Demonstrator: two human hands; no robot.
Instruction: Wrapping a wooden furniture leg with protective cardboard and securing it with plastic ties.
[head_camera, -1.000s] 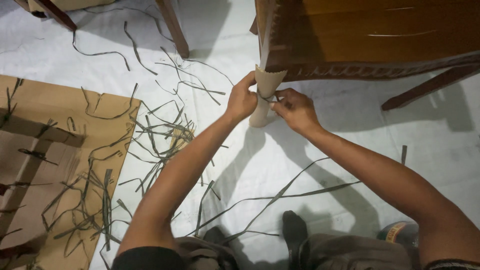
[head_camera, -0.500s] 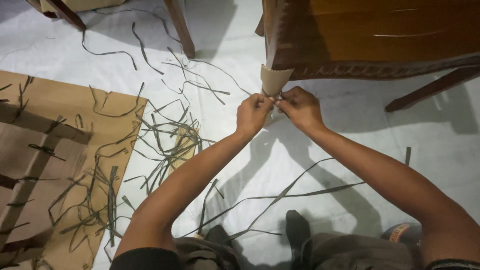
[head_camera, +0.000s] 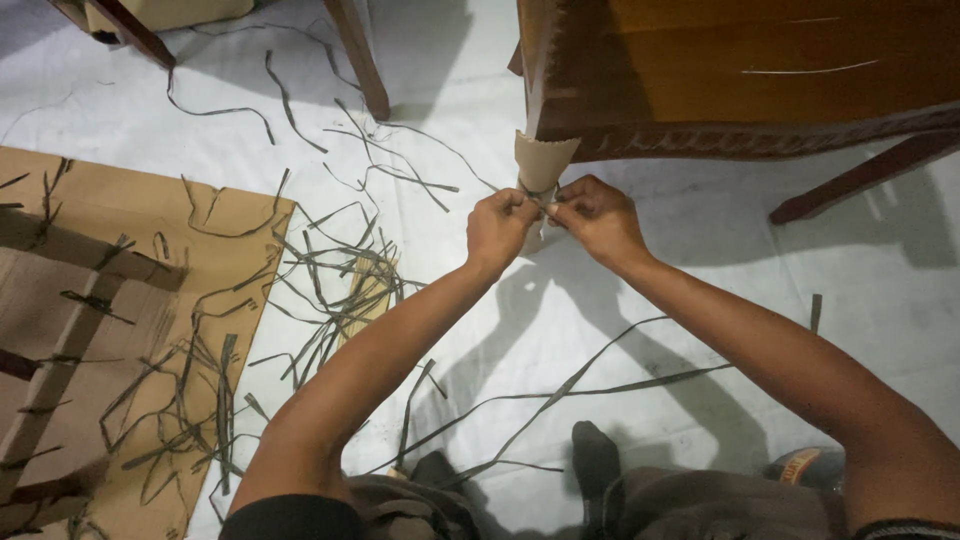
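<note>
A leg of a dark wooden table (head_camera: 740, 80) is wrapped in tan cardboard (head_camera: 540, 160). A thin green strap runs around that wrap just below its flared top. My left hand (head_camera: 497, 226) and my right hand (head_camera: 592, 216) meet in front of the wrap, fingertips pinched together on the ends of the strap. Most of the wrapped leg below my hands is hidden by them.
Several loose green straps (head_camera: 340, 270) lie scattered on the white floor. A flattened cardboard sheet (head_camera: 110, 300) lies at the left with more straps on it. Long straps (head_camera: 560, 385) cross the floor near my feet. Other furniture legs (head_camera: 362, 60) stand behind.
My left hand came from the left side of the wrap to its front and now meets the right hand. Over the last half second both hands stay pinched together, almost still.
</note>
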